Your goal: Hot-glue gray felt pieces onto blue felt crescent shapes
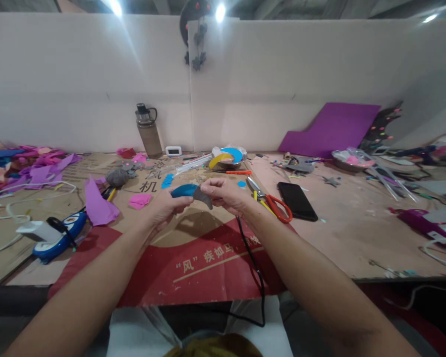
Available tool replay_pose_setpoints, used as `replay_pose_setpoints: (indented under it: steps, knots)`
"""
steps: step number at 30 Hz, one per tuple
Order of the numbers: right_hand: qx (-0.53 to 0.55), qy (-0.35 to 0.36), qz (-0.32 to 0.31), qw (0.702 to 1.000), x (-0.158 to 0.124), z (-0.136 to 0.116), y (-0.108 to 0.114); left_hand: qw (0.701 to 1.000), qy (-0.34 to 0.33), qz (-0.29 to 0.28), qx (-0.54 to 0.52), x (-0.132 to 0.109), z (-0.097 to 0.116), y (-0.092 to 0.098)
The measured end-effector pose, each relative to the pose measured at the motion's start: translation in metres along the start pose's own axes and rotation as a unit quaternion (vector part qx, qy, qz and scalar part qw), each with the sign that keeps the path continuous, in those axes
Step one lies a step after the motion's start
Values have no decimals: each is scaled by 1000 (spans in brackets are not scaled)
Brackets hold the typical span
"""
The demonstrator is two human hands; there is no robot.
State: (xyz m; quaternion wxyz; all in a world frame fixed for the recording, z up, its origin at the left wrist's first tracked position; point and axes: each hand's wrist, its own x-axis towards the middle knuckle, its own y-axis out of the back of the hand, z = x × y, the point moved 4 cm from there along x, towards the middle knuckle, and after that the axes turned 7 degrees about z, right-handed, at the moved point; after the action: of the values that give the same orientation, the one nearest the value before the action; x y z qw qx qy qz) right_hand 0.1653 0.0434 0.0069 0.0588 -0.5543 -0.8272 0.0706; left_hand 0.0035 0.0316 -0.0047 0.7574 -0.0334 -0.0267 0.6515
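We hold a curved blue strip (184,190) and a curved grey strip (203,198) above the near middle of the table, over a red and brown cardboard sheet (148,287). Our left hand (174,204) has its thumb and fingers nearly together on the blue strip, with the thumb along its near edge. Our right hand (223,194) pinches the grey strip between thumb and fingertips, with hardly any gap. The two strips meet between our hands; we cannot tell whether they are joined.

Just right of our right hand lie red-handled scissors (278,207), with a black phone (297,201) beside them. A black cable (253,258) runs over the near edge of the sheet. Beyond our hands, a bowl (238,163) has a yellow curved piece (220,159) and a light blue curved piece (235,153) on it. To the far left stand a bottle (150,139) and a small white clock (173,150). Nearer on the left we see a grey ball of yarn (117,177), a purple paper scrap (99,204) and a blue power strip (61,239). A purple sheet (330,131) leans against the far wall on the right.
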Motion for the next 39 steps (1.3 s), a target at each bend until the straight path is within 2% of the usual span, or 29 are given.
replay_pose_setpoints:
  steps: [5,14,22,24,27,29,35,39]
  knots:
    - [-3,-8,33,999,-1,0,0,1000,16,-15,-1,-1,0,-3]
    - [70,-42,16,997,-7,0,-9,999,1,-34,17,-3,0,-1]
    - [62,-7,43,997,-6,-1,-6,997,-16,-78,19,-4,4,-1]
    - [61,-6,49,997,-6,-1,-5,998,-19,-58,32,-3,4,-1]
    - [47,-17,50,997,-5,2,-6,997,-30,11,72,-1,2,3]
    - [22,-16,55,998,-4,3,-5,994,-41,38,91,-1,2,5]
    - [-87,64,95,990,-7,-7,1,990,-45,32,133,-2,5,5]
    - [-123,83,103,984,-9,-12,3,983,-45,27,174,-2,5,6]
